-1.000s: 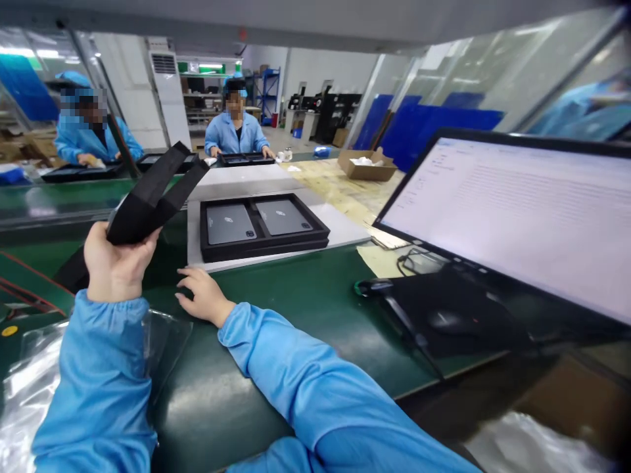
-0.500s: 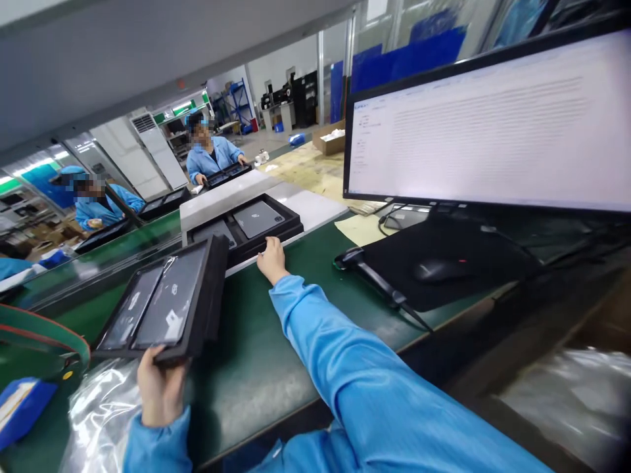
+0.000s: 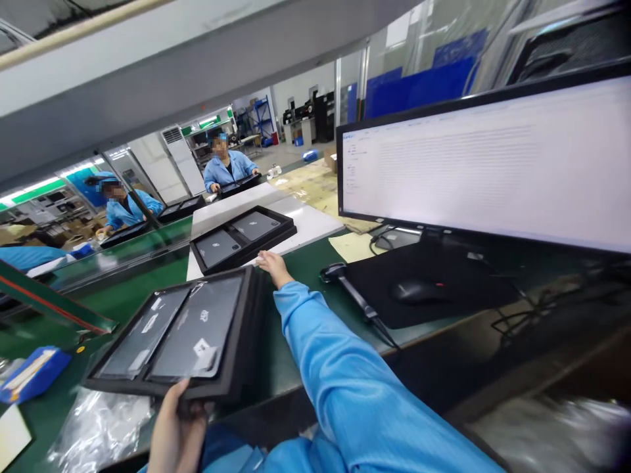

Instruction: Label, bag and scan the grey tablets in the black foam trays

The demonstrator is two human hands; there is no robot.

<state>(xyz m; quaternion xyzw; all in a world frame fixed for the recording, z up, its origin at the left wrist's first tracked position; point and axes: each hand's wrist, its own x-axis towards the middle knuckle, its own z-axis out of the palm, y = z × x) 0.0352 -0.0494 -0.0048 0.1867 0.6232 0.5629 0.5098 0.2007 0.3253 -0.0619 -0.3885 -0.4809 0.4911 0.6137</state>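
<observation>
Bare left hand point(image 3: 177, 430) and right hand point(image 3: 273, 266), loose bright-blue smock sleeves point(image 3: 340, 368)

Two bare hands at work, one near and one far.

The left hand point(image 3: 177, 427) comes up from the bottom edge close to the body, wrist bent back, fingers and thumb closed in a firm grip, with only a scrap of blue cuff showing behind it. The right arm point(image 3: 340, 368) stretches long and nearly straight, away from the body and towards the left, wrapped in a blue sleeve down to the wrist. At its end the right hand point(image 3: 273, 266) lies low and palm down, fingers loosely spread and pointing forward, holding nothing. The two hands are well apart.
</observation>
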